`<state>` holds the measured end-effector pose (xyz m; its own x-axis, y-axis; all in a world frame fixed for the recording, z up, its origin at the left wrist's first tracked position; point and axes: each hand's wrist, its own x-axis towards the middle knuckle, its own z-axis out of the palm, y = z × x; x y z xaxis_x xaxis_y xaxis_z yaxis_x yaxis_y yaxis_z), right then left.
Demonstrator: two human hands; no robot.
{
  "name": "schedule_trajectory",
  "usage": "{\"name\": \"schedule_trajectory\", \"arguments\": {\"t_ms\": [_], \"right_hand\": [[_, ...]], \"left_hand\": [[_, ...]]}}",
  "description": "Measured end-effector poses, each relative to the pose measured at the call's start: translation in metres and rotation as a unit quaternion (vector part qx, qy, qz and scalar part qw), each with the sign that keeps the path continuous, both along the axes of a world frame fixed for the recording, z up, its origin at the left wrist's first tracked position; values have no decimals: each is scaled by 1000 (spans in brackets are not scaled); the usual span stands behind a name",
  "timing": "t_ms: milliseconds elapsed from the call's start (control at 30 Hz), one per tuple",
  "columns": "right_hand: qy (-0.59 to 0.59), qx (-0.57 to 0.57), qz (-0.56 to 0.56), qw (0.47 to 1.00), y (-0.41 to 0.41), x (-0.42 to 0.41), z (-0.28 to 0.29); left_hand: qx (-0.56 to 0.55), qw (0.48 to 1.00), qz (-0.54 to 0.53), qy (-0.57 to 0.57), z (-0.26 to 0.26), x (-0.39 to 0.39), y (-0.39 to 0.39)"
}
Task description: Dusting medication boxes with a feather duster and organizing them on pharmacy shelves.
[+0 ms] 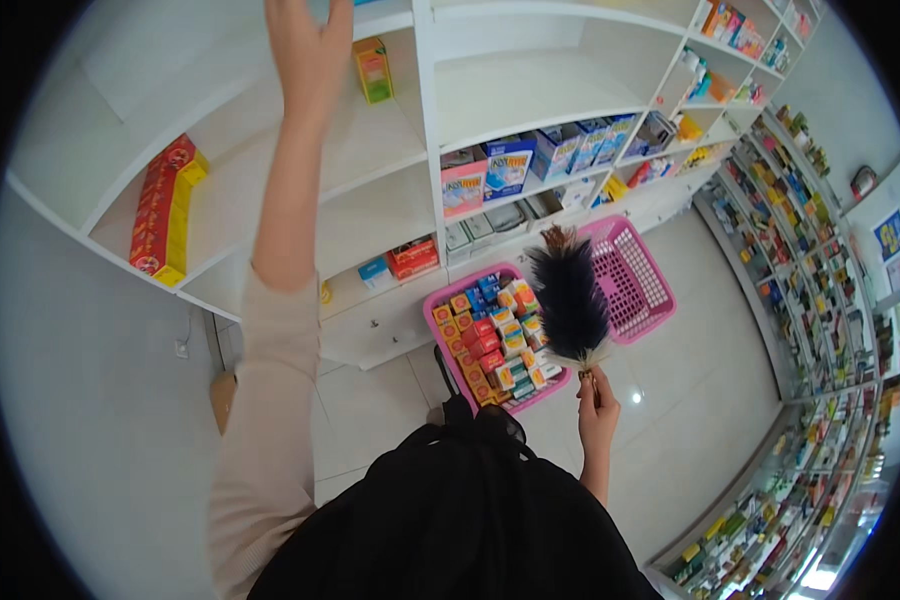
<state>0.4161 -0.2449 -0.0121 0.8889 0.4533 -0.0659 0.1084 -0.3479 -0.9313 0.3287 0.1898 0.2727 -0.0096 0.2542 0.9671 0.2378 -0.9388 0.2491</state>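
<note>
My right hand (597, 405) grips the short handle of a feather duster (570, 300), its dark feathers pointing up and away from me. My left hand (309, 52) is raised to a white shelf unit (371, 142), and its fingers run past the top edge of the view. Whether it holds anything is hidden. A sliver of something blue (367, 2) shows beside it. Just right of my left wrist a yellow and red box (375, 69) stands on a shelf. Below the duster, a pink plastic basket (429, 306) is packed with small medicine-type boxes (487, 341).
Another pink basket (649, 289) stands on the tiled floor (690, 345), partly behind the duster. A long red and yellow carton (166, 210) lies on a left shelf. Blue and pink boxes (508, 166) fill a middle shelf. Stocked glass display cases (787, 217) curve along the right.
</note>
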Motion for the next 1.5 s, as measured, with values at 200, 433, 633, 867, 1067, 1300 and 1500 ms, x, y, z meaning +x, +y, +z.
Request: {"name": "schedule_trajectory", "arguments": {"t_ms": [200,433,633,867,1067,1300,1500], "right_hand": [[16,-55,-28,998,-18,-7,-8],[21,-81,-66,994,-39,-21,-27],[45,-128,-87,987,-61,-36,-34],[64,-143,-107,982,-66,-42,-22],[119,-87,-130,980,-76,-30,-19],[52,102,53,992,-31,-9,-20],[151,244,137,948,36,-6,12]], "left_hand": [[-260,927,-208,174,-258,-4,-123],[-425,713,-262,493,-514,-21,-208],[-317,754,-170,549,-557,-9,-229],[-53,771,-240,587,-563,6,-241],[-251,662,-441,552,-474,12,-234],[-559,585,-576,113,-317,3,-242],[-751,413,-498,-133,-267,10,-254]]}}
